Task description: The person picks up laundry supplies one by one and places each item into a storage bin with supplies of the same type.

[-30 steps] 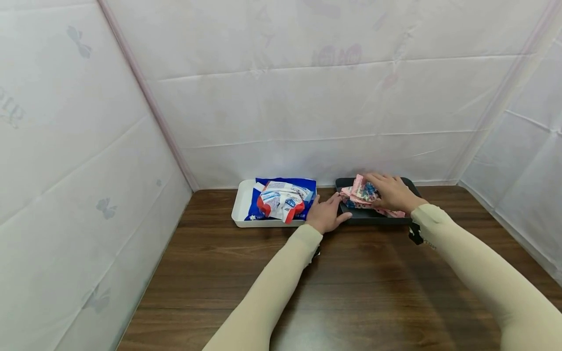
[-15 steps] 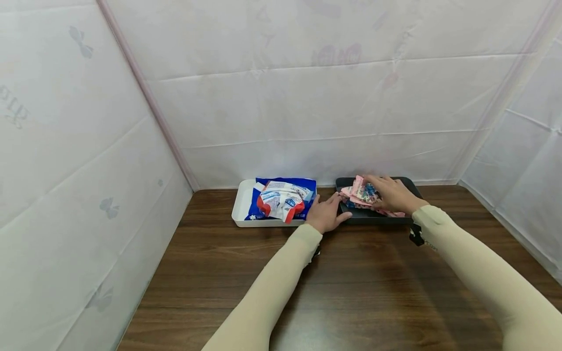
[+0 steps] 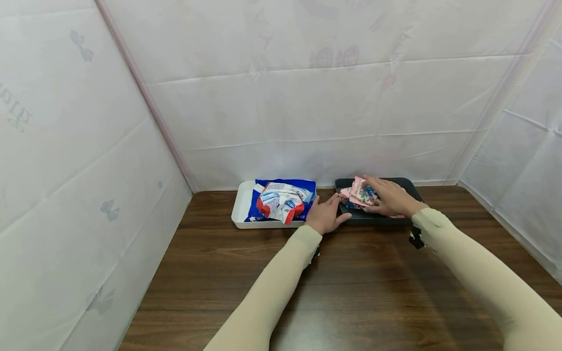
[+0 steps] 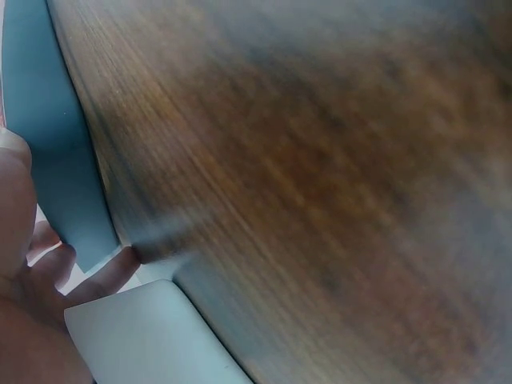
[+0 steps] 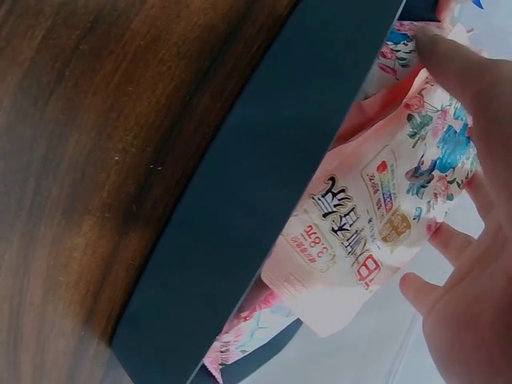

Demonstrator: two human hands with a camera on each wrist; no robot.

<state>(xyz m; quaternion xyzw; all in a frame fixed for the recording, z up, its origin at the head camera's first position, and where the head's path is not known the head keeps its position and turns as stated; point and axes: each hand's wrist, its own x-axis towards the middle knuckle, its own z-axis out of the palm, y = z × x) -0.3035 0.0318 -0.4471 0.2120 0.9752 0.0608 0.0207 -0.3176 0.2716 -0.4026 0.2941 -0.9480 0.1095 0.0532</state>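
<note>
My right hand (image 3: pixel 388 196) lies over the dark tray (image 3: pixel 412 187), thumb and fingers curved about a pink floral packet (image 3: pixel 361 192). In the right wrist view this packet (image 5: pixel 352 216) shows dark and red lettering, with the thumb near one end and the fingers along its far side. More floral packaging (image 5: pixel 248 328) lies beneath it in the tray. My left hand (image 3: pixel 322 215) reaches across the gap between the two trays, fingers extended. In the left wrist view its thumb is against the dark tray's wall (image 4: pixel 56 144), and its fingertips are by the tray corners.
Left of the dark tray stands a white tray (image 3: pixel 240 204), holding a blue bag (image 3: pixel 298 183) with a crumpled white and red packet (image 3: pixel 283 200) on top. Both trays stand at the back of the wooden table (image 3: pixel 351 292), close to a white cloth wall (image 3: pixel 281 107).
My right hand has shifted slightly left and down around the pink packet, covering more of the packaging at the tray's right. My left hand stays in place.
</note>
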